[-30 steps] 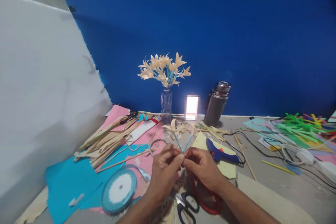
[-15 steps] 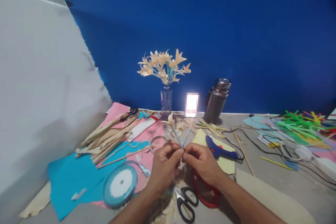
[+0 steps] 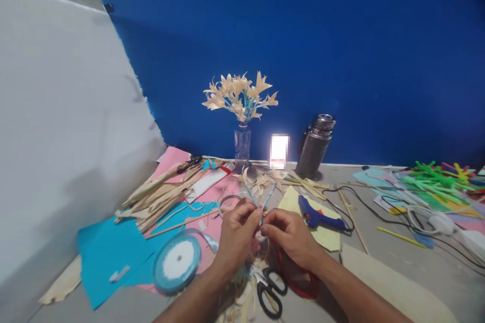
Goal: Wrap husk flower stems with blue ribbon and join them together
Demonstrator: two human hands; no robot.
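My left hand (image 3: 238,234) is closed, pinching two blue-wrapped stems where they cross in a V. They belong to a pair of pale husk-like artificial flowers (image 3: 244,176), the right one blending into the scraps behind. My right hand (image 3: 290,234) is closed too, its fingertips on the lower stems just beside my left fingers. What lies between the fingertips is mostly hidden. Below the hands are black-handled scissors (image 3: 271,290) and a red-handled tool (image 3: 299,280), partly covered by my right wrist. A spool of light blue ribbon (image 3: 177,262) lies left of my left forearm.
Behind stand a clear vase (image 3: 242,146) of similar flowers, a metal flask (image 3: 316,146) and a bright pixelated patch. A blue glue gun (image 3: 318,214) rests on yellow paper. Dried husks (image 3: 162,197) and blue paper (image 3: 109,252) lie left; green pipe cleaners (image 3: 428,181) and cables right.
The view has shifted slightly, so the scene sits a little farther right. My right fingertips have moved slightly down from the stem crossing; both hands stay together at the stems.
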